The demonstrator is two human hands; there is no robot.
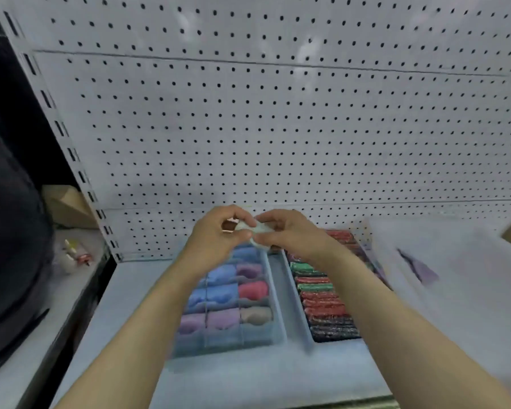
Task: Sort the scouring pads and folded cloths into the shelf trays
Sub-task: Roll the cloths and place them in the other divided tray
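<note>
Pale cloth (255, 230) pinched between both hands, up in the air over the back end of the two trays and touching neither; the left hand (216, 234) has its fingers curled round one end, and the right hand (289, 231) nips the other end between thumb and fingertips, so both grips are closed on the fabric. My guess is that it's held up like that to get folded or tidied into a neat roll before going in; the frame is pretty blurry, so I can't say how far the fold has got.

Left tray (278, 314) has the folded cloths (222, 296) sitting in rows, blues and purples with a pink and a beige one; they're packed side by side, presumably so each colour shows from the front. Right tray (297, 302) is lined with scouring pads (322, 302), glittery red, green and black, stacked on edge in one long column; the two trays sit just beside each other on the shelf (248, 376) against the pegboard (278, 128).

Looks mostly sorted to me; the cloth in hand probably belongs at the back of the left tray, which the hands hide. Something pale and baggy (455, 276) lies off to the right; too smeared to name.
</note>
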